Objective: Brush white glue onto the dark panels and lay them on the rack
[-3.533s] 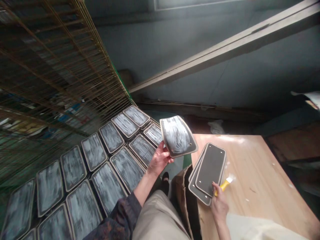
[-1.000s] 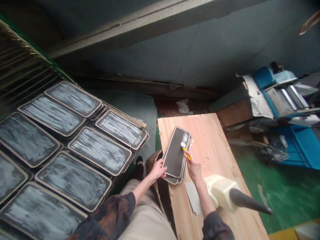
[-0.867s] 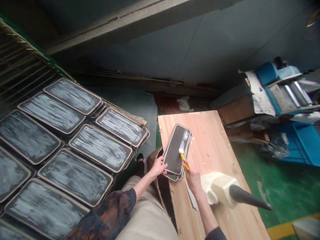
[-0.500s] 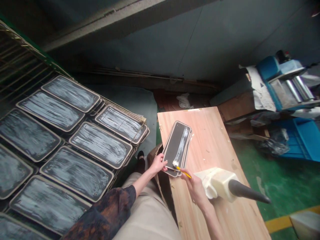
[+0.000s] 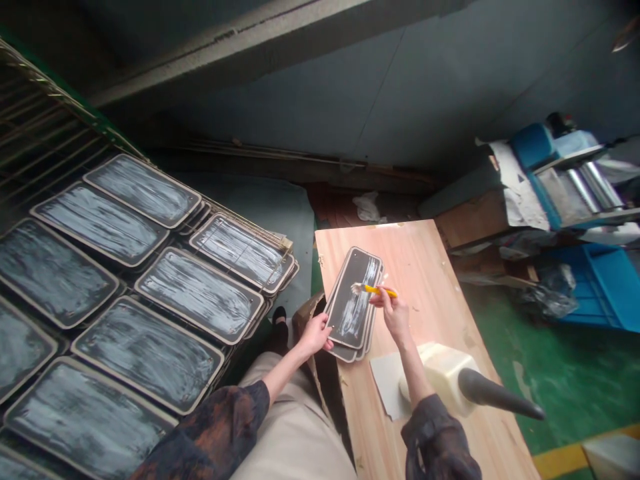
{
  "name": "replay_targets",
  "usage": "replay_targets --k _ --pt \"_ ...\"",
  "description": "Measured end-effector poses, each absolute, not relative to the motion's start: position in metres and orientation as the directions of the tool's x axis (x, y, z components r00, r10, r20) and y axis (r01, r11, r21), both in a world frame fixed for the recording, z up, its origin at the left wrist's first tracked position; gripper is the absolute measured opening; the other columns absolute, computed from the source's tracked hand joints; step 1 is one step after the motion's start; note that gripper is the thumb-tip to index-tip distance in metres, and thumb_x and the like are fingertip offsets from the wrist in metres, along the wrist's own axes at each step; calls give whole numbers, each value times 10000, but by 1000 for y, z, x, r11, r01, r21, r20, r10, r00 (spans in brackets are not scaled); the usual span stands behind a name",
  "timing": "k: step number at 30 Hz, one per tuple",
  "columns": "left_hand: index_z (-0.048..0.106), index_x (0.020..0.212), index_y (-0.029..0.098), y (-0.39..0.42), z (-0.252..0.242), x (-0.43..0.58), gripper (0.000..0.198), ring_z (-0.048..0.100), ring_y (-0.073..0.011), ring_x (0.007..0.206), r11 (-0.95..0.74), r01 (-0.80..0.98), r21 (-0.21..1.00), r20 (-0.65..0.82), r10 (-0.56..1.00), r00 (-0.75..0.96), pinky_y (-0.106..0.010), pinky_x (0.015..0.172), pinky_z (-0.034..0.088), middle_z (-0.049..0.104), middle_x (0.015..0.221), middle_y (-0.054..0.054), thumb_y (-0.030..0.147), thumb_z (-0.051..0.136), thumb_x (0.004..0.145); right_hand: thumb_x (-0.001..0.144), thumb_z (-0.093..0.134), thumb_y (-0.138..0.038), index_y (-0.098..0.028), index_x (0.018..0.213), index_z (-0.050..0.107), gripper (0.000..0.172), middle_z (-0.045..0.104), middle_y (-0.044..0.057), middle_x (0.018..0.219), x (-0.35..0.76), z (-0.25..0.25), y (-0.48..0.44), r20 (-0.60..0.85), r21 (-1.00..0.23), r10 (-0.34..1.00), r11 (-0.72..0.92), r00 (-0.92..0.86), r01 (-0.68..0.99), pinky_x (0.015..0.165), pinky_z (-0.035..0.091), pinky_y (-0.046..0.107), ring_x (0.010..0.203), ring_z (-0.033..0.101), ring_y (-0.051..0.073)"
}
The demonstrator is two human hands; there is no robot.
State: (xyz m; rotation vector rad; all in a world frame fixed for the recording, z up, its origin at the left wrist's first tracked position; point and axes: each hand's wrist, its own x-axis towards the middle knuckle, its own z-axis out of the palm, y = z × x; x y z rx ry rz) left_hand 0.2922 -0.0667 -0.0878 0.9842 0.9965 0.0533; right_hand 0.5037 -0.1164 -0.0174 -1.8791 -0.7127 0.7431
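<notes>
A small stack of dark rounded-corner panels with pale edges lies tilted on the wooden board. My left hand [image 5: 317,335] grips the near left edge of the top panel [image 5: 345,297], thumb on its face. In my right hand [image 5: 393,310] is a yellow-handled brush [image 5: 380,291], its pale bristles over the middle of that panel. White streaks of a glue-like coating run along the panel's right side and lower part; its upper left is still dark. Behind my right forearm lies a cream plastic bottle [image 5: 445,373] with a long dark nozzle.
White-streaked panels [image 5: 200,293] cover a wire rack [image 5: 55,137] on the left. The board [image 5: 410,260] carries a pale flat sheet [image 5: 387,383] beside the bottle. To the right are a blue roller machine [image 5: 533,143] and a blue crate [image 5: 605,283].
My right hand has moved the brush up and away from the panel's near end to its middle. White coating now spreads wider over the lower part. My left hand stays at the edge.
</notes>
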Motion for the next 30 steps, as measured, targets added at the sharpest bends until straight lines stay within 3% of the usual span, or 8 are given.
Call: replay_targets --k 4,9,13,18,24,30 --pt "411 788 178 -65 -85 292 202 609 -138 408 598 380 706 -684 438 583 -168 364 457 506 486 59 285 581 805 897 439 -491 -191 1065 587 375 672 32 753 514 -14 -91 3 -880 756 -309 655 361 714 547 327 713 665 172" --pt "411 795 178 -64 -87 293 211 607 -141 407 604 377 702 -685 429 588 -180 369 463 506 484 60 291 589 800 911 410 -487 -219 1104 591 376 687 52 873 512 -17 -65 89 -802 794 -301 601 516 738 523 312 773 666 173" --pt "417 801 173 -65 -90 293 146 619 -155 426 581 378 721 -668 436 603 -197 371 470 525 502 47 254 537 820 906 416 -496 -229 1087 602 372 683 52 887 509 -24 -67 22 -785 865 -295 501 544 710 524 306 783 670 183" --pt "415 794 173 -64 -92 292 167 614 -154 416 584 374 721 -664 428 613 -191 363 463 530 492 42 273 547 815 886 445 -522 -212 1050 599 383 662 25 759 515 -15 -83 -135 -871 901 -307 412 384 666 551 303 695 671 170" --pt "415 803 173 -65 -93 291 184 621 -154 426 596 369 714 -669 422 612 -195 368 475 550 533 30 283 563 806 890 408 -546 -229 1058 597 405 672 30 783 518 -9 -58 -27 -848 847 -301 532 436 669 540 299 687 664 167" --pt "436 819 163 -64 -88 290 114 617 -150 424 594 379 709 -677 424 602 -202 382 483 544 522 31 225 531 822 915 415 -449 -235 1050 603 315 674 22 802 487 -15 -78 -54 -770 907 -305 419 561 656 508 266 709 667 163"
